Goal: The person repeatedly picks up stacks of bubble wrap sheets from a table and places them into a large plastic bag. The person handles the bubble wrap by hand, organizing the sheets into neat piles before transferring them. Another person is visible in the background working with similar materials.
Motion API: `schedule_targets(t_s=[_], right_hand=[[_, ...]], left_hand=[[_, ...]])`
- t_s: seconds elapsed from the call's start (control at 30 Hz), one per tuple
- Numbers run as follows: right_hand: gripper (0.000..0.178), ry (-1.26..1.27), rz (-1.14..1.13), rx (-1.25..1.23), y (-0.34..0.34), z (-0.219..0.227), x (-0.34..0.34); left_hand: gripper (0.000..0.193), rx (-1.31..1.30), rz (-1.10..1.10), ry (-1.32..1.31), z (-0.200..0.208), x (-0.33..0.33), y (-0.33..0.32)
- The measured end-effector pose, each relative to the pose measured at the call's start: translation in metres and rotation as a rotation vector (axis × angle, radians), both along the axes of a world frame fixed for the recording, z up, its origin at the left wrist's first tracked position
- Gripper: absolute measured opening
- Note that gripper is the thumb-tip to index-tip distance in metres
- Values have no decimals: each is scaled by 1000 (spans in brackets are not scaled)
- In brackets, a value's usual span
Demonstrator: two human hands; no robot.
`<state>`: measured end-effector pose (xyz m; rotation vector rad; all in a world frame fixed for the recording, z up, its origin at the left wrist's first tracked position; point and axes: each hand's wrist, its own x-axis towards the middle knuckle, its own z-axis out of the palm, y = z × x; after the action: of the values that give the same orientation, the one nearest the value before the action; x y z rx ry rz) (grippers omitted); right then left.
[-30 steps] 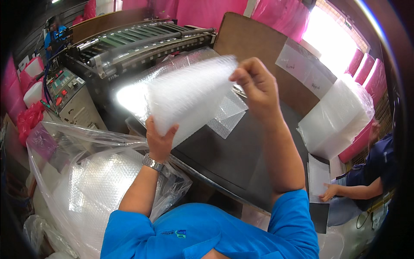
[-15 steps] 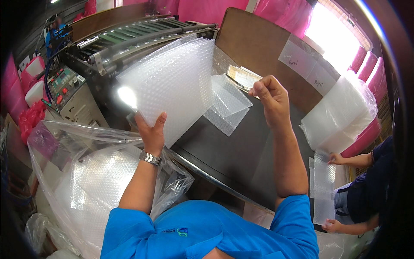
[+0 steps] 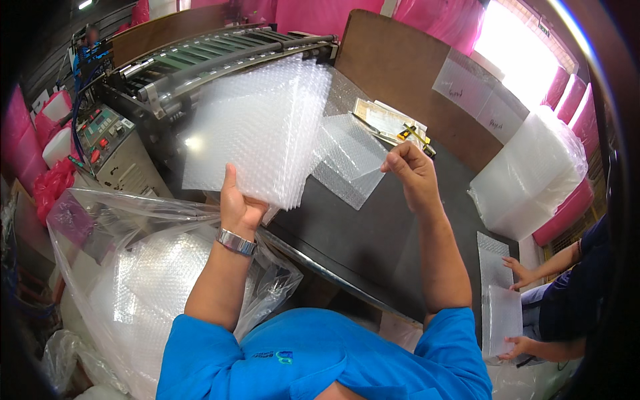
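Note:
A fanned stack of clear bubble wrap sheets (image 3: pixel 250 127) is held up by my left hand (image 3: pixel 243 207). Its thumb points up in front of the near edge, while the other fingers are hidden behind the stack. My right hand (image 3: pixel 413 173) is closed in a pinch over the dark table (image 3: pixel 360 233). Its fingertips meet at the right corner of a loose bubble wrap sheet (image 3: pixel 347 150). This sheet overlaps another one lying on the table.
Beyond my right hand lie papers (image 3: pixel 383 117) and a yellow cutter (image 3: pixel 405 133). A roller machine (image 3: pixel 220 67) and control box (image 3: pixel 107 147) stand left. Bubble wrap fills a plastic bag (image 3: pixel 167 267). At right are a wrapped pack (image 3: pixel 530 173) and a co-worker's hands (image 3: pixel 523 273) on sheets.
My right hand has come down from above the papers to the loose sheet's corner, uncovering the cutter. The stack in my left hand has tilted and turned. The co-worker's hands have shifted over their sheets.

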<state>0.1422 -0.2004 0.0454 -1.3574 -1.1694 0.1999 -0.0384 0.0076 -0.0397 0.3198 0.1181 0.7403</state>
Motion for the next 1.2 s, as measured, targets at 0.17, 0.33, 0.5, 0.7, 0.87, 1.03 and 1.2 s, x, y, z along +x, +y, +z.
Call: schedule_targets(t_s=[0.17,0.33,0.5,0.7,0.87,1.03,1.2], right_hand=[[17,54,12,-74,-1,-13,-1],[29,71,66,-130,-1,-24,1],[77,371,184,-72,-7,-37,-16],[73,740,14,184,-5,-75,-36],[49,1168,-82,243,-57,-122,-24],[40,1132,-201,477,-124,-131,7],[45,973,-400,740,-191,-130,35]], left_hand=[[50,-50,96,43,17,9,1],[50,-33,74,7,21,12,0],[48,38,55,20,9,19,-29],[54,335,45,259,-50,27,-94],[61,570,-312,271,-55,27,-118],[61,773,-324,460,-27,30,-116],[42,805,-434,-304,34,4,-123]])
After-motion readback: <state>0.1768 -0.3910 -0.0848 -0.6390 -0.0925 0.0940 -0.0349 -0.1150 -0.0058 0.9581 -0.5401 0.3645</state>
